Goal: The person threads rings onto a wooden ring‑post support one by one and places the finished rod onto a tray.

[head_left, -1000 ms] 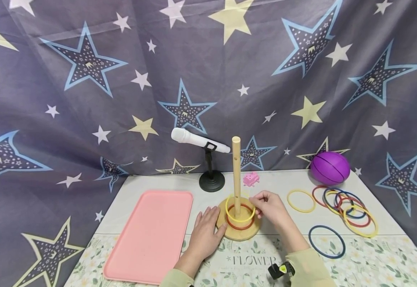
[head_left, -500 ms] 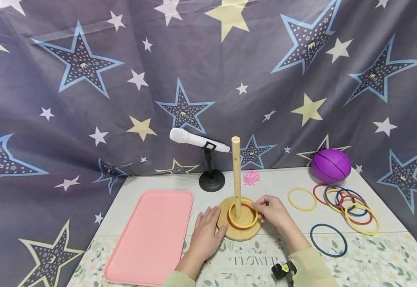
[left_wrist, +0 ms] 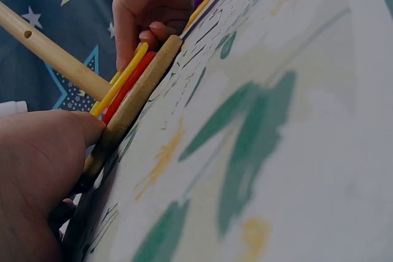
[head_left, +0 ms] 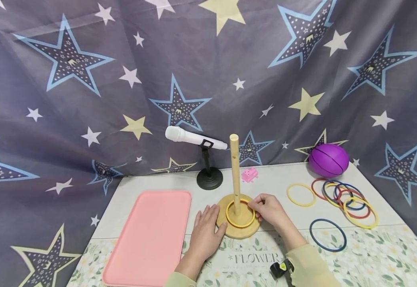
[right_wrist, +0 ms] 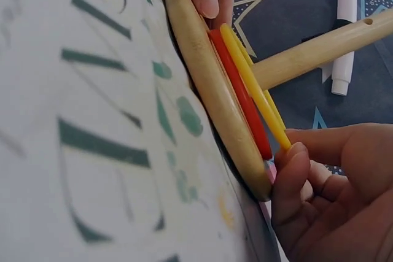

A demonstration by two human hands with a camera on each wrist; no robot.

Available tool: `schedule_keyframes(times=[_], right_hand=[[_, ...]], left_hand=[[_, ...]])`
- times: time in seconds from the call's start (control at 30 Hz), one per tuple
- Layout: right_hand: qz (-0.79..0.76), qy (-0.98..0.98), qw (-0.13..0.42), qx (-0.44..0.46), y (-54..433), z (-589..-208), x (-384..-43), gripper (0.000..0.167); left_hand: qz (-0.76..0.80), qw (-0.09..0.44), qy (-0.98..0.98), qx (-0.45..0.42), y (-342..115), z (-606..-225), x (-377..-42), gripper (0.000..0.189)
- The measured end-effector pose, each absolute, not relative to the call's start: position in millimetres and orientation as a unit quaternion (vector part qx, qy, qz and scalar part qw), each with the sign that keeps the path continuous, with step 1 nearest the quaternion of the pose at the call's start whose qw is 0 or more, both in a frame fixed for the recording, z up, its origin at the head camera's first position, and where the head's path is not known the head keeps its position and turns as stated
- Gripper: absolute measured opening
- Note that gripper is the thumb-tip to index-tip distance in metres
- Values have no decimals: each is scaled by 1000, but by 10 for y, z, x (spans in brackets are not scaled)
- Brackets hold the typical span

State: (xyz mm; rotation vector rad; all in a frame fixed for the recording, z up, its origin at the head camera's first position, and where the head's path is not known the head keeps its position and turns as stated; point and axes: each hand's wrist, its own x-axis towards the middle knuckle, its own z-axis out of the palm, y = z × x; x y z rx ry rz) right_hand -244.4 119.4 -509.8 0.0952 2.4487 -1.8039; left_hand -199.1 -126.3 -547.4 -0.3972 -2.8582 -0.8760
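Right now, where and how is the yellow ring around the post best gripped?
Probably pinch the yellow ring at its right rim from the right, as the right hand does: that thin edge tilts off the red ring; the left hand occupies the opposite side.

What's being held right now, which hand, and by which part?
Yellow ring: the right hand pinches it at the right side of its rim. The left hand grips nothing; it rests at the wooden base's left edge.

My left hand [head_left: 206,230] palm down, fingers extended toward the worktop's [head_left: 169,183] far edge, thumb spread, my right hand [head_left: 270,209] pinching with thumb and forefinger, both forearms [head_left: 292,236] angled inward
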Motion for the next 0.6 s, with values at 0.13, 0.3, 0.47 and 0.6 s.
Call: schedule_keyframes(times=[0.13, 0.3, 0.47, 0.6], right_hand=[[-585, 809, 42, 29, 1162, -5091, -2438, 16], [-561, 826, 33, 33, 1164, -5120, -2448, 15], [-544, 838, 32, 29, 1160, -5140, -2456, 17], [-529, 848, 29, 20, 1159, -5147, -2461, 18]], left_hand=[[-288, 66, -947, -129, -1269, -5474, -1996, 62], [-285, 69, -947, -131, -1262, -5495, -2004, 63], [-286, 69, -947, -131, -1268, -5469, -1986, 63], [-290, 69, -946, -130, -1274, -5466, -1971, 63]])
